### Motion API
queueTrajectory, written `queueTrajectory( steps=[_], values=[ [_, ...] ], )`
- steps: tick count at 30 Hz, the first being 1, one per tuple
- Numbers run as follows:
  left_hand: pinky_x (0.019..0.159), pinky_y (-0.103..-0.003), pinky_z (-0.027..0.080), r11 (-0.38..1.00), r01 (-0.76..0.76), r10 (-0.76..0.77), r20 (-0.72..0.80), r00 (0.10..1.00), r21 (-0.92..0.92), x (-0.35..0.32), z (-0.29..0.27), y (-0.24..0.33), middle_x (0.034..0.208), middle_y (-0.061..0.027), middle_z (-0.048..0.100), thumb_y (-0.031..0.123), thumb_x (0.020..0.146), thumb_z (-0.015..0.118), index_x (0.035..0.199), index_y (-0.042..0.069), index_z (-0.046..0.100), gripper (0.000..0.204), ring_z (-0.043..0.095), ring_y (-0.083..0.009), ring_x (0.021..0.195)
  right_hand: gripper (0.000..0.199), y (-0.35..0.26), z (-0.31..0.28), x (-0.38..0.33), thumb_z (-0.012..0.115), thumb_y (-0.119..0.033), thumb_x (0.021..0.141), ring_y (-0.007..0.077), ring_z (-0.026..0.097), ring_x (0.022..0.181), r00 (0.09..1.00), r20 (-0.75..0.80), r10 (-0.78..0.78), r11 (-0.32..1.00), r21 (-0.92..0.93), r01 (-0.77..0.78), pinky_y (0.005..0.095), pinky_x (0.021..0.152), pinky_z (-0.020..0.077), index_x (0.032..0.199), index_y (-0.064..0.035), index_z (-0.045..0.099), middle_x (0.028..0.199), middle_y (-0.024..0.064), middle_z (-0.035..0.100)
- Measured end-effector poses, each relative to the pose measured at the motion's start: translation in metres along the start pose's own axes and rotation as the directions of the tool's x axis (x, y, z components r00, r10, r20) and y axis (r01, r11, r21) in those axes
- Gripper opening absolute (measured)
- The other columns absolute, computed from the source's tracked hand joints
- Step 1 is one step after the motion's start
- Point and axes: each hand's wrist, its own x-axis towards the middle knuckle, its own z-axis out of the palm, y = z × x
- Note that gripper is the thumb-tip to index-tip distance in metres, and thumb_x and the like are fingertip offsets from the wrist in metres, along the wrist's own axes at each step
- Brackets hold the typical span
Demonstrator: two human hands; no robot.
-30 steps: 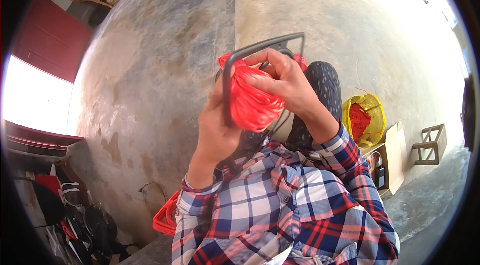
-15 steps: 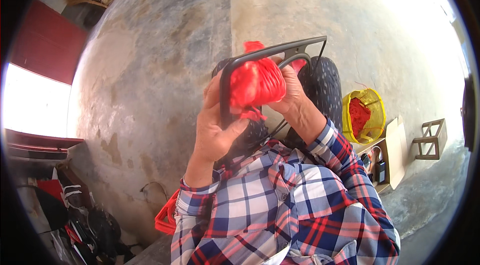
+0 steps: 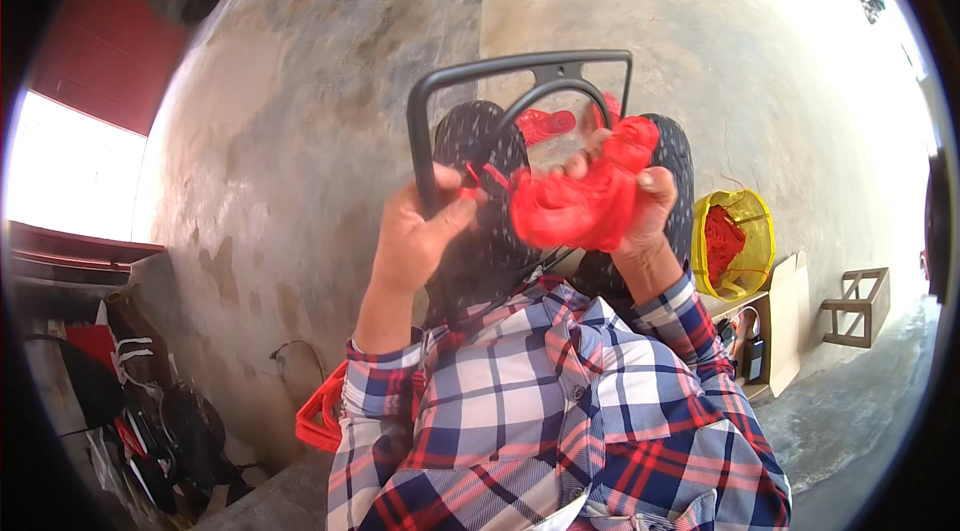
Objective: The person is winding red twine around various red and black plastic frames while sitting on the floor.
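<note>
My right hand (image 3: pixel 648 221) is closed around a bundle of soft red cord or ribbon (image 3: pixel 575 206), somewhat blurred, over my right thigh. A short red tail (image 3: pixel 490 173) runs from the bundle leftward to my left hand (image 3: pixel 418 236). That hand is closed, pinching the tail's end between thumb and fingers, beside the lower left side of a dark grey frame (image 3: pixel 520 61). The frame has rounded corners and a smaller arch (image 3: pixel 558 88) inside. It stands over my knees, and its lower part is hidden by my hands and the bundle.
A yellow basket (image 3: pixel 704 256) with red material inside is at my right, near an open cardboard box (image 3: pixel 788 331) and a small wooden stool (image 3: pixel 850 309). Red slippers (image 3: pixel 548 126) show beyond my knees. A red plastic item (image 3: pixel 322 411) lies at my left, with clutter (image 3: pixel 150 431) farther left.
My right hand has brought the red bundle out of the frame's opening, toward me and to the right. My left hand has shifted slightly left, with the red tail now drawn between the hands.
</note>
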Motion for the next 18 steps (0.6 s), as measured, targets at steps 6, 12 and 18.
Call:
queueTrajectory(
  steps=[6,12,18],
  values=[
    [0.064,-0.03,0.051,0.993,-0.084,0.088,0.05,0.995,-0.079,0.005,-0.008,-0.003,0.077,-0.0081,0.062,0.003,0.089,0.065,0.12,0.005,0.048,0.036,0.062,-0.0165,0.07,0.052,-0.007,0.026,-0.01,0.062,-0.039,0.068,0.0382,0.061,0.081,0.99,0.107,0.097,0.937,-0.345,-0.055,0.0473,0.078,0.048,0.102,-0.0004,0.052,0.084,0.0203,0.062],
    [0.063,-0.031,0.051,0.985,-0.066,0.062,-0.032,0.998,-0.157,0.002,-0.01,-0.013,0.076,-0.011,0.063,0.006,0.089,0.065,0.111,0.003,0.052,0.026,0.061,-0.0176,0.067,0.036,-0.02,0.007,0.001,0.049,-0.021,0.094,0.0288,0.064,0.105,0.993,-0.117,-0.014,0.999,0.049,0.02,0.0459,0.089,0.0533,0.122,0.0012,0.053,0.111,0.0183,0.065],
    [0.068,-0.03,0.051,0.981,-0.115,0.124,-0.049,0.991,0.156,0.003,0.005,0.008,0.086,-0.011,0.066,0.003,0.088,0.064,0.117,0.0,0.054,0.031,0.063,-0.0172,0.076,0.039,-0.011,0.032,0.004,0.056,-0.009,0.091,0.0213,0.062,0.107,0.963,-0.259,0.07,0.901,-0.398,-0.172,0.036,0.093,0.0501,0.128,0.0002,0.05,0.117,0.0129,0.063]
  ],
)
